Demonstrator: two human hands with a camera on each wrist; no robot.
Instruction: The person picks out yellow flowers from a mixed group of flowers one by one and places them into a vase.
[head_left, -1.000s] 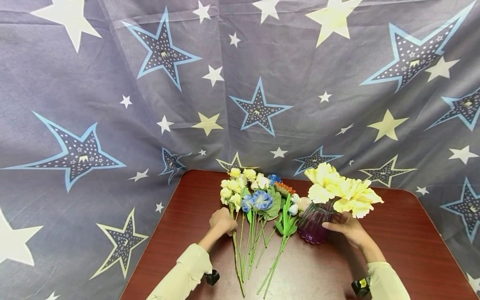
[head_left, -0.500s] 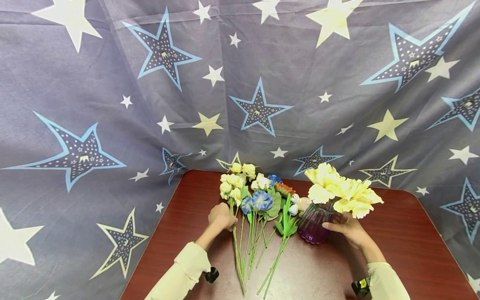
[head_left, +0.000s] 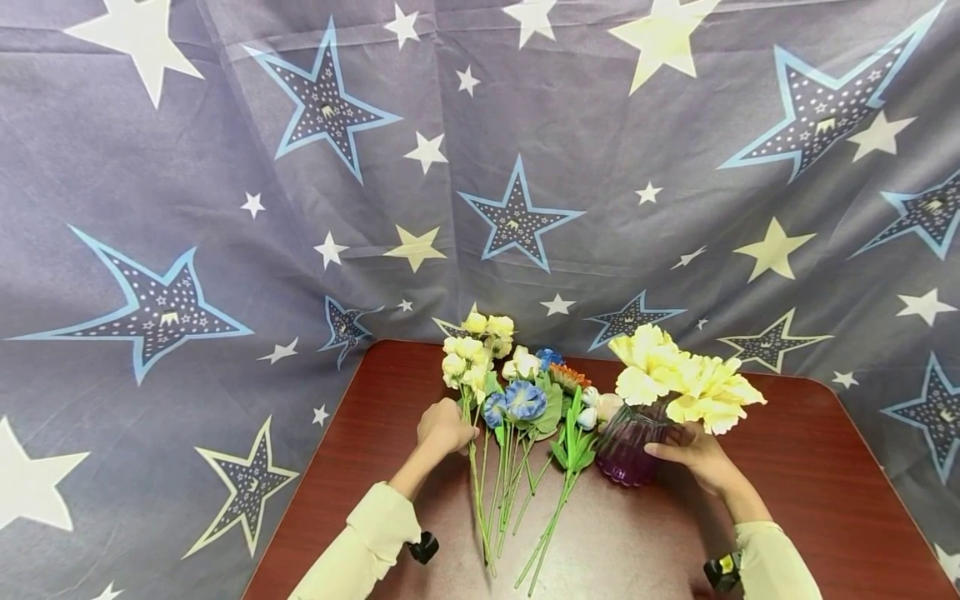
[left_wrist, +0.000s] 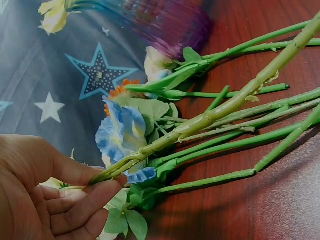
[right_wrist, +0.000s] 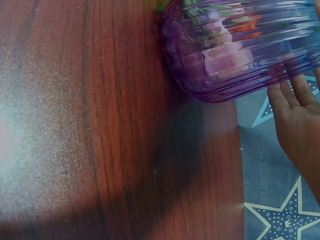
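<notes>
Star-print cloth (head_left: pixel 480 100): hangs at 12 o'clock, behind everything.
Table (head_left: pixel 817 475): dark red, wood-grained, slightly glossy.
Loose flowers (head_left: pixel 527 401): at 9 to 10 o'clock from the vase; blue, orange and pale blooms with green stems, all lying outside it, so most of the filling looks left.
Vase (head_left: pixel 627 454): ribbed purple glass, toward 1 o'clock on the tabletop.
Yellow blooms (head_left: pixel 684 375): already in the vase, heads at its 1 o'clock.
Cream spray (head_left: pixel 468 360): at 10 o'clock from the vase, not in it.
Right hand (head_left: pixel 697 458): at the vase's 3 o'clock, thumb on the near side, other fingers partly hidden beyond the glass.
Left hand (head_left: pixel 444 427): thumb and forefinger pinch the cream spray's stem.
Change: since half a second ago, the cream spray sits slightly nearer 12 o'clock; vase and right hand match.
</notes>
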